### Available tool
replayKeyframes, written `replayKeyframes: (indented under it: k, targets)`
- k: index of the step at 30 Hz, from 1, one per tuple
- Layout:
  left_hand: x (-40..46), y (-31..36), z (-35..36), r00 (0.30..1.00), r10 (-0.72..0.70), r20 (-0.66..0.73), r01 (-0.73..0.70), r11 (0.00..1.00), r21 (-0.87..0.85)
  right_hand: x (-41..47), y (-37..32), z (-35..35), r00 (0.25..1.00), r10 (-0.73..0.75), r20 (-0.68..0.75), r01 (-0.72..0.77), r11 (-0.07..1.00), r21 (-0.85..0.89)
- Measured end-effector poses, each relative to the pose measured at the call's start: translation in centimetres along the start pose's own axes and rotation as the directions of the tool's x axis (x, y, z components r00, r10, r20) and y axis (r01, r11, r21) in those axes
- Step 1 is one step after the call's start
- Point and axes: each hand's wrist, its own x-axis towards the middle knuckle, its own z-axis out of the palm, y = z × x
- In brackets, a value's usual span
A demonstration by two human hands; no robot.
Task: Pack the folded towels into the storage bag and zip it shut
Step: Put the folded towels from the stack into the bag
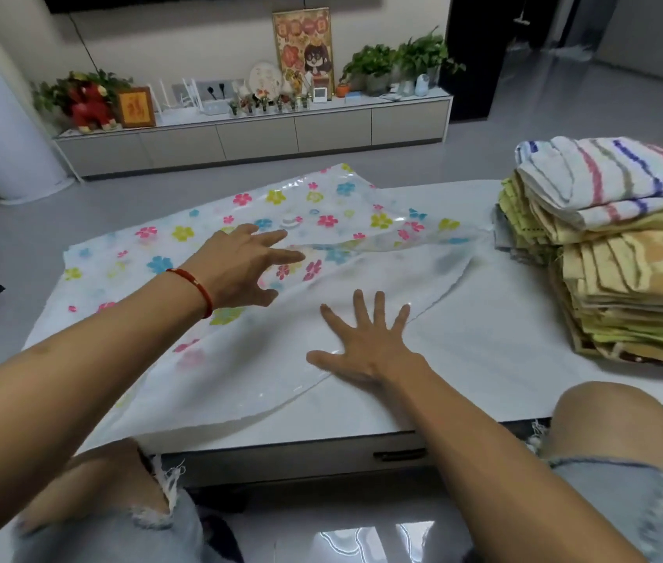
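A clear plastic storage bag (207, 221) printed with coloured flowers lies flat and empty across the left and middle of the low white table (504, 319). My right hand (362, 343) presses flat on the bag's near plain part, fingers spread. My left hand (240, 266), with a red bracelet at the wrist, hovers over the flowered layer with fingers stretched out and holds nothing. A tall stack of folded towels (622, 270) stands at the table's right end, mostly yellow, with a white striped towel (614, 176) on top.
My knees (614, 420) are at the table's near edge, above a drawer handle (398, 455). Grey floor surrounds the table. A long low cabinet (256, 136) with plants, frames and a red plush toy runs along the far wall.
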Motion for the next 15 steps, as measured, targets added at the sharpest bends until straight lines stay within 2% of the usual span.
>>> replayKeyframes:
  k: [2, 4, 7, 9, 11, 13, 15]
  targets:
    - [0.1, -0.1, -0.2, 0.999, -0.025, 0.028, 0.027, 0.997, -0.078, -0.2, 0.5, -1.0, 0.999, -0.037, 0.04, 0.035, 0.999, 0.032]
    - [0.1, -0.3, -0.1, 0.998, -0.045, 0.032, 0.05, 0.986, -0.161, -1.1, 1.3, -2.4, 0.998, -0.063, -0.009, 0.064, 0.994, 0.091]
    - [0.1, -0.7, 0.5, 0.997, -0.079, 0.021, 0.081, 0.948, -0.308, -3.7, 4.0, -5.7, 0.942, -0.05, -0.332, 0.131, 0.965, 0.226]
    - [0.7, -0.4, 0.7, 0.994, -0.108, 0.002, 0.101, 0.921, -0.376, -6.0, 7.0, -9.0, 0.829, 0.043, -0.558, 0.128, 0.956, 0.263]
    - [1.8, 0.3, 0.2, 0.992, -0.123, -0.019, 0.104, 0.904, -0.415, -7.8, 11.0, -13.0, 0.666, 0.156, -0.73, 0.057, 0.965, 0.258]
    - [3.0, 1.2, -0.3, 0.989, -0.139, -0.055, 0.1, 0.888, -0.448, -8.7, 15.6, -17.2, 0.523, 0.283, -0.804, -0.101, 0.957, 0.272]
    - [4.0, 2.0, -0.9, 0.98, -0.175, -0.095, 0.108, 0.867, -0.487, -8.7, 20.3, -20.6, 0.462, 0.397, -0.793, -0.328, 0.907, 0.263]
